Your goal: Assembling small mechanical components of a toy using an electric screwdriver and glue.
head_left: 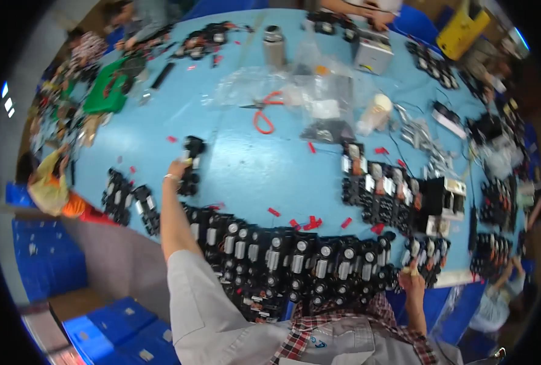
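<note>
My left hand (178,170), with pale covers on its fingertips, is closed around a black wheeled unit (192,147) that looks like a toy car chassis. It is at the left of the blue table. A long row of similar black chassis (299,258), with silver parts on top, lies along the near edge between my arms. At the near right, my right hand (412,281) has its fingers drawn together at the lower end of a small group of chassis (428,250). What those fingers hold, if anything, is too small to make out.
Another block of chassis (377,185) is at right centre, beside a black and white box (443,204). Red-handled pliers (264,115), plastic bags (325,100) and a steel flask (274,45) sit farther back. A green tray (107,91) stands far left. Other people work around the table.
</note>
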A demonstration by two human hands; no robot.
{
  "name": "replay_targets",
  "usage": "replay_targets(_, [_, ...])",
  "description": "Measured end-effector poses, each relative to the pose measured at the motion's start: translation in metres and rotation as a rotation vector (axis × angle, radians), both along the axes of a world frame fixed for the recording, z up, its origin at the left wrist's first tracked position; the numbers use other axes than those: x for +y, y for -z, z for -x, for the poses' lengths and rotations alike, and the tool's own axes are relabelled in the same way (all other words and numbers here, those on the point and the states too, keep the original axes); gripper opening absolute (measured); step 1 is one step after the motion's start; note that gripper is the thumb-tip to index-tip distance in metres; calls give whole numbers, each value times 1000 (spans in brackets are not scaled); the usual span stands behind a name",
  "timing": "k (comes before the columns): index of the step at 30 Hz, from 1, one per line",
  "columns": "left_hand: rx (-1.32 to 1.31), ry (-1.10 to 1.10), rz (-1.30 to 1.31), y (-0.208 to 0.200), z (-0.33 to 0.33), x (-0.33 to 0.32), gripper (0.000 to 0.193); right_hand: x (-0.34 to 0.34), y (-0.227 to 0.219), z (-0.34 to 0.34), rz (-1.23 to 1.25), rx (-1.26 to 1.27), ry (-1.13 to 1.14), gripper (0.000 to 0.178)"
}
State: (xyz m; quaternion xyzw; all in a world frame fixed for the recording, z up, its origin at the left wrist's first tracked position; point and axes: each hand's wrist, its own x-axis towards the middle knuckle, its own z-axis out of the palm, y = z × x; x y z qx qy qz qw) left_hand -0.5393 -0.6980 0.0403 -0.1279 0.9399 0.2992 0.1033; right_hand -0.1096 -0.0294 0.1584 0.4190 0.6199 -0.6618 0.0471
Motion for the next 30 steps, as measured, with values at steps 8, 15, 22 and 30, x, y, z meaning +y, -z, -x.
replay_targets(8, [240, -34, 632, -1, 44, 41, 67, -9, 6, 2, -47, -7, 50, 42])
replay_targets(15, [-99, 593, -161, 18, -14, 426, 79, 49, 61, -38, -60, 6, -23, 26])
replay_targets(22, [140, -22, -323, 58, -41, 501, 66, 200, 77, -49, -260, 196, 307, 21])
replay_targets(30, [86, -385, -1514, -136, -133, 473, 50, 323, 101, 3, -778, 279, -224, 34])
